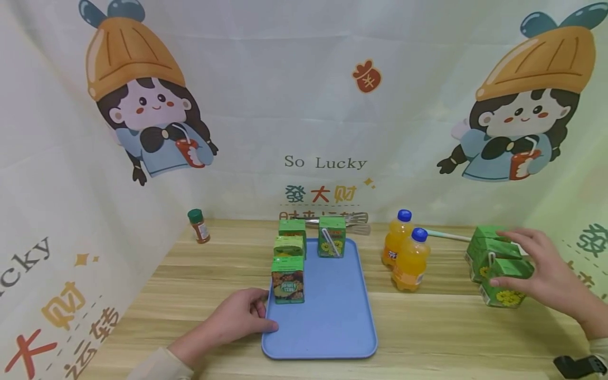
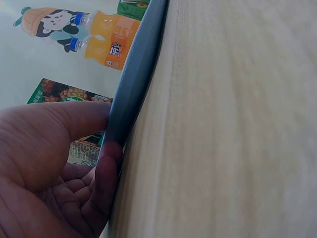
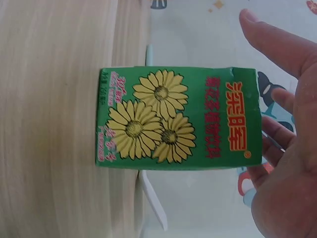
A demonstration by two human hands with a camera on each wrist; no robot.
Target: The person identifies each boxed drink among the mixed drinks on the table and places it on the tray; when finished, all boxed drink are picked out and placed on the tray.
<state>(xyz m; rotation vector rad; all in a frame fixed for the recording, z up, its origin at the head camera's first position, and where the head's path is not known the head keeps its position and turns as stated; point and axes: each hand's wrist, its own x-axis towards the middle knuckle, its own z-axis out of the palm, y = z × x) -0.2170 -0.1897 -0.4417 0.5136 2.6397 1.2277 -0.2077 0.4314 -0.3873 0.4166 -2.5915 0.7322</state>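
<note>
My left hand [image 1: 237,316] pinches the left rim of a blue tray [image 1: 328,327], thumb on top and fingers curled against its side. On the tray stand a brown-and-green drink carton [image 1: 288,282], two more green cartons behind it, and a chrysanthemum tea carton [image 1: 331,240] with a straw at the back right. My right hand [image 1: 546,274] spreads around the tops of several green cartons at the right. In the right wrist view the nearest chrysanthemum tea carton [image 3: 208,119] stands upright, the thumb apart from it and the other fingers partly hidden behind its top.
Two orange soda bottles [image 1: 409,261] with blue caps stand between the tray and the right cartons. Behind them lies a pale green stick-like utensil [image 1: 448,235]. Metal whisks [image 1: 357,218] lie behind the tray. A green-capped spice jar [image 1: 198,227] stands at the back left.
</note>
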